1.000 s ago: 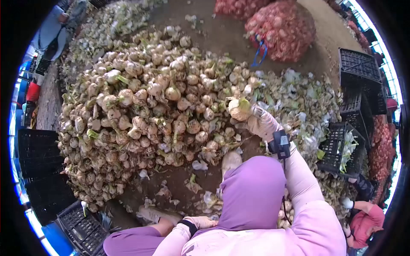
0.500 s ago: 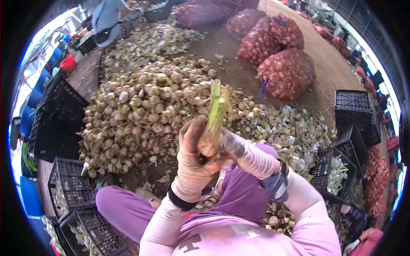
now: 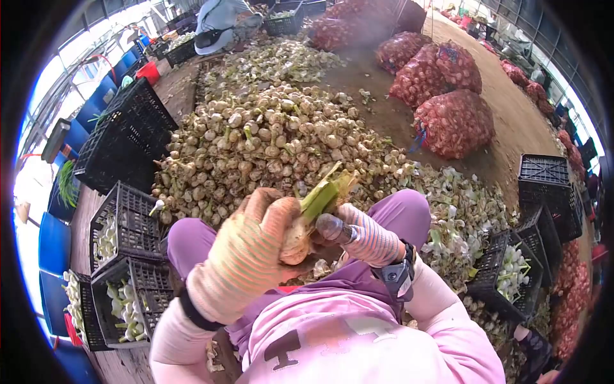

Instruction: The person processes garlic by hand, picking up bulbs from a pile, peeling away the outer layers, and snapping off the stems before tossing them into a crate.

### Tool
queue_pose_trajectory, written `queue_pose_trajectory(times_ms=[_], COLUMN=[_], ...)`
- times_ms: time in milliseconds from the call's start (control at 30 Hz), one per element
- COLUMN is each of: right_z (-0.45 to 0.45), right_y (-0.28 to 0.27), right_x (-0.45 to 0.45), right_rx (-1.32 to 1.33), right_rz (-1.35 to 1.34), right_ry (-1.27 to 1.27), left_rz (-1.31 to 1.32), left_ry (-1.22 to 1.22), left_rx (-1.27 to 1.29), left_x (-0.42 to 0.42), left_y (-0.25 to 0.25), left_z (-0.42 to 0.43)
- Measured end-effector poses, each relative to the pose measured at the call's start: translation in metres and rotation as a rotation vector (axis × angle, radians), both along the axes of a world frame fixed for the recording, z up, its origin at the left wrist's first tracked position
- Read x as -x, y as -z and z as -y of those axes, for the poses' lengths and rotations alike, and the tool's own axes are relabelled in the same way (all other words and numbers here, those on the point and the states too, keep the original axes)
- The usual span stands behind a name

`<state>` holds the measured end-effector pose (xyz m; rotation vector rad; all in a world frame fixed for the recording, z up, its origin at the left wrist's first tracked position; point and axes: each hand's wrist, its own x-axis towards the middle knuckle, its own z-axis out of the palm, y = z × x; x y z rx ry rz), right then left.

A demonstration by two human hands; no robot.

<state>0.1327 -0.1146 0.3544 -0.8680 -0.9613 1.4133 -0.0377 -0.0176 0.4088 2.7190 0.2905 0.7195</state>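
My left hand, in a striped glove with bare fingertips, is closed round a garlic bulb. Its thick green stalk points up and to the right, with a frayed, dry brownish end. My right hand, in a striped glove with a dark cover on the thumb, presses against the side of the bulb and stalk with its fingers bent. The fingers behind the stalk are partly hidden. Just beyond both hands lies a big heap of untrimmed garlic bulbs.
Peeled garlic skins lie to the right. Black crates stand at the left, some holding white garlic. Another crate of garlic is at the right. Red net sacks sit behind. A person bends at the back.
Both hands have come lower and nearer to my body with the garlic bulb. The stalk now tilts further right. My view has shifted to the left.
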Motion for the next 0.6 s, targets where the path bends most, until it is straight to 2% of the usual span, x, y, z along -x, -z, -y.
queue_pose_trajectory(times_ms=[100, 167, 233, 267, 300, 333, 367, 400, 433, 500, 567, 600], right_z=[0.003, 0.001, 0.003, 0.005, 0.008, 0.007, 0.002, -0.001, -0.003, -0.006, -0.001, 0.002], right_y=[-0.003, 0.008, 0.008, 0.007, 0.005, -0.001, 0.010, 0.012, 0.013, 0.020, 0.022, 0.019], right_x=[0.012, 0.018, 0.021, 0.023, 0.026, 0.030, 0.025, 0.025, 0.026, 0.028, 0.029, 0.032], right_rx=[0.018, -0.072, -0.058, -0.026, 0.014, 0.003, 0.021, 0.028, 0.031, 0.047, 0.067, 0.092], right_rz=[0.014, -0.066, -0.022, -0.036, -0.050, -0.117, -0.006, 0.055, 0.115, 0.078, 0.044, 0.012], right_ry=[-0.085, -0.107, -0.102, -0.084, -0.067, -0.022, 0.007, 0.058, 0.112, 0.177, 0.247, 0.279], left_rz=[-0.050, -0.052, 0.076, 0.191, 0.192, 0.281, 0.373, 0.344, 0.345, 0.378, 0.348, 0.420], left_ry=[-0.012, -0.001, 0.080, 0.167, 0.177, 0.196, 0.215, 0.028, 0.044, -0.082, -0.093, -0.021], left_rx=[0.019, 0.042, 0.588, 0.964, 0.974, 1.232, 1.489, 1.497, 1.506, 0.140, 0.127, 0.640], left_x=[0.020, 0.031, 0.039, 0.038, 0.036, 0.033, 0.030, 0.025, 0.021, 0.012, 0.008, 0.005], left_y=[-0.011, -0.009, 0.014, 0.031, 0.039, 0.047, 0.052, 0.050, 0.054, 0.067, 0.080, 0.084], left_z=[0.007, 0.009, 0.008, 0.006, 0.005, 0.005, 0.008, 0.012, 0.011, 0.005, 0.004, 0.004])
